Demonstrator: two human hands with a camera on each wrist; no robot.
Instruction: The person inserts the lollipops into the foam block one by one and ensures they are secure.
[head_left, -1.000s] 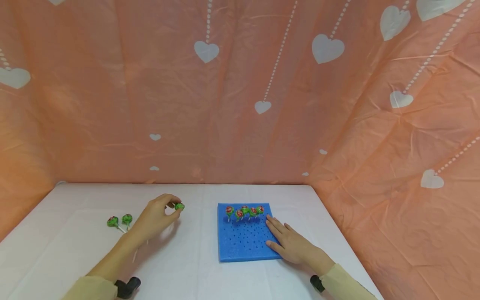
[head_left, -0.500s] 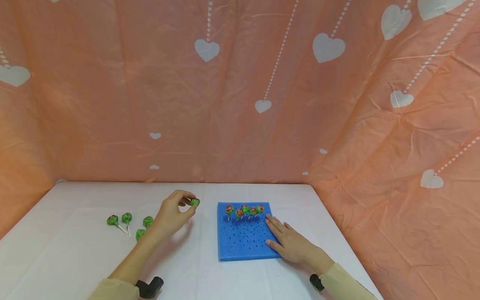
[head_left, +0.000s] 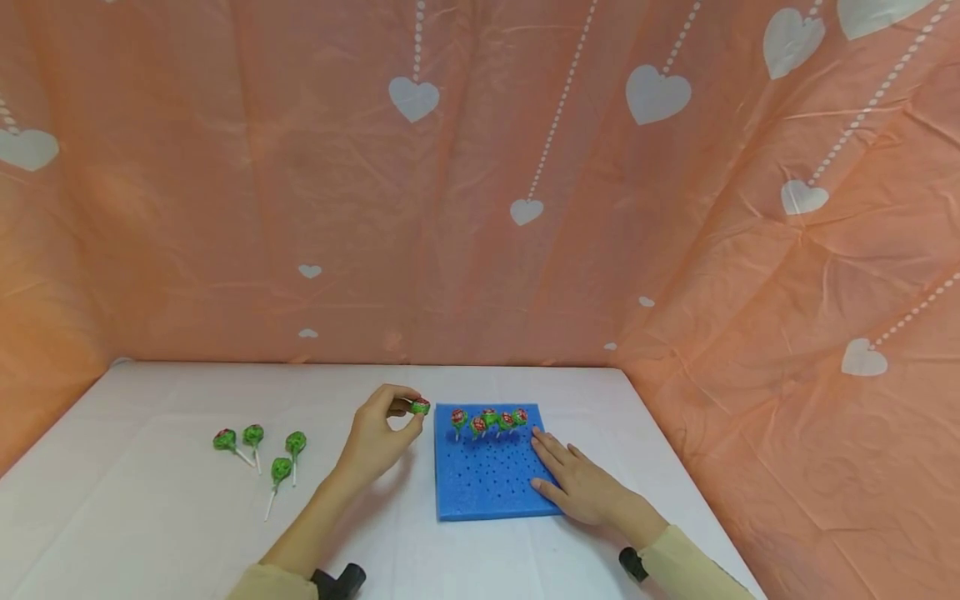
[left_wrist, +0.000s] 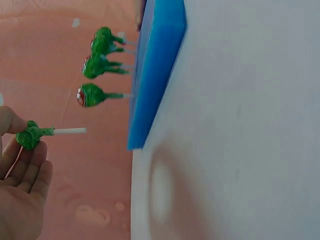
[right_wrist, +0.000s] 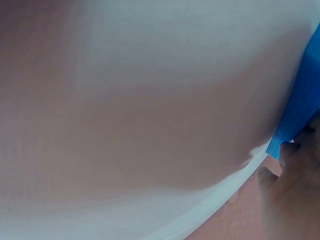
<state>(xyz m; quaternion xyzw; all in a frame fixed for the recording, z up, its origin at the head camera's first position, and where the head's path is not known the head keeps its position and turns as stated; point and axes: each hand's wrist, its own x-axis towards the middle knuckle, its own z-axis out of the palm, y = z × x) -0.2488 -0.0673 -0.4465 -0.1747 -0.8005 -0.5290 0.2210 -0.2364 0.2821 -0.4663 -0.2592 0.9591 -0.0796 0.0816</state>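
Note:
My left hand point(head_left: 381, 432) pinches a green-wrapped lollipop point(left_wrist: 31, 136) by its head between thumb and fingers. Its white stick points down in the air, just left of a blue foam block point(head_left: 487, 492) dotted with small holes. Along the block's back rows stand several lollipops point(head_left: 477, 427) with green and red wrappers, sticks pushed into the foam. My right hand point(head_left: 588, 492) rests with straight fingers on the block's right edge. In the right wrist view that hand point(right_wrist: 295, 190) shows at the block's side, its fingertips partly out of frame.
Several loose lollipops point(head_left: 281, 471) lie on the white table point(head_left: 150, 517) to the left. An orange curtain point(head_left: 480, 300) with white hearts hangs behind the table's back edge and along its right side.
My left hand has carried the lollipop rightward from near the loose lollipops to the block's left edge, uncovering those it hid. The right hand and the block stay in place.

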